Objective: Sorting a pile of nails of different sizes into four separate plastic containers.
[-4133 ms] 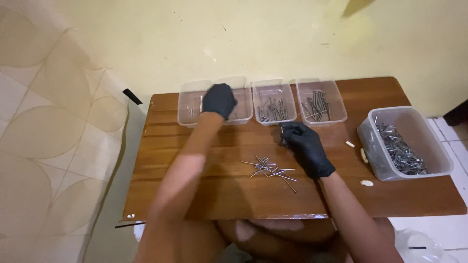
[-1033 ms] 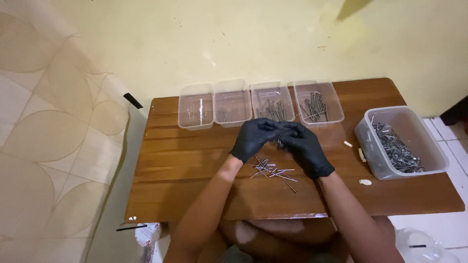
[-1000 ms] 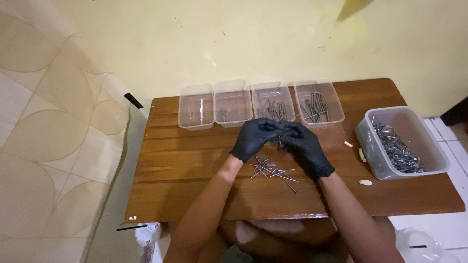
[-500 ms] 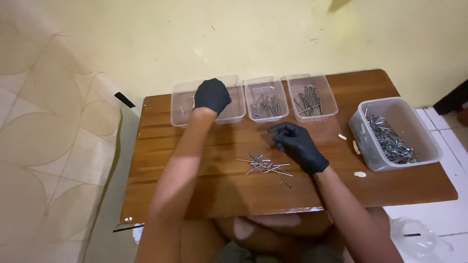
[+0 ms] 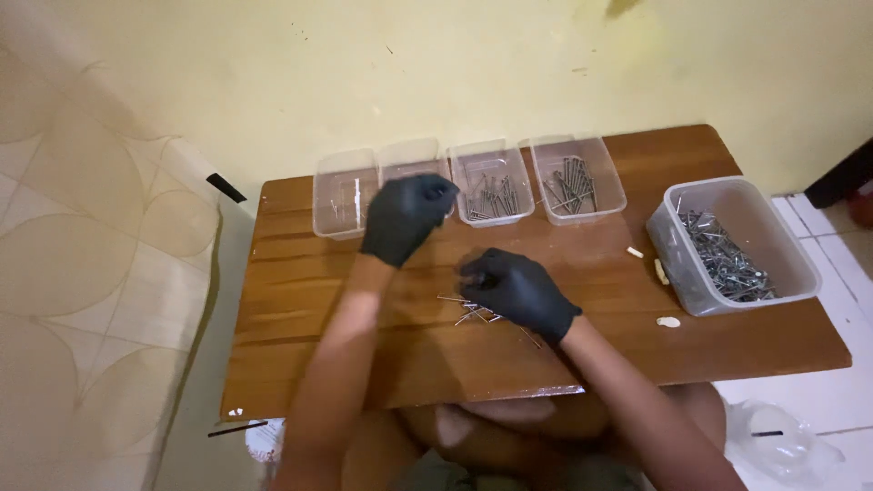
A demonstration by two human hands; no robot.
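Note:
Both my hands wear black gloves. My left hand (image 5: pixel 406 216) hovers at the front edge of the second clear tray (image 5: pixel 411 153) in a back row of small trays, its fingers curled and blurred. My right hand (image 5: pixel 515 287) lies on a small loose pile of nails (image 5: pixel 466 312) in the middle of the wooden table (image 5: pixel 300 300), fingers closed down on some of them. The third tray (image 5: pixel 492 183) and fourth tray (image 5: pixel 578 178) hold sorted nails. The first tray (image 5: pixel 343 193) holds very little.
A large clear tub (image 5: pixel 738 245) full of mixed nails stands at the table's right end. Small pale scraps (image 5: pixel 667 321) lie beside it. A yellow wall runs behind the table, a patterned surface lies to the left, and tiled floor shows at the right.
One second ago both hands met above the pile. My left hand then reached to the second tray and has now drawn back slightly toward me; my right hand stays on the pile.

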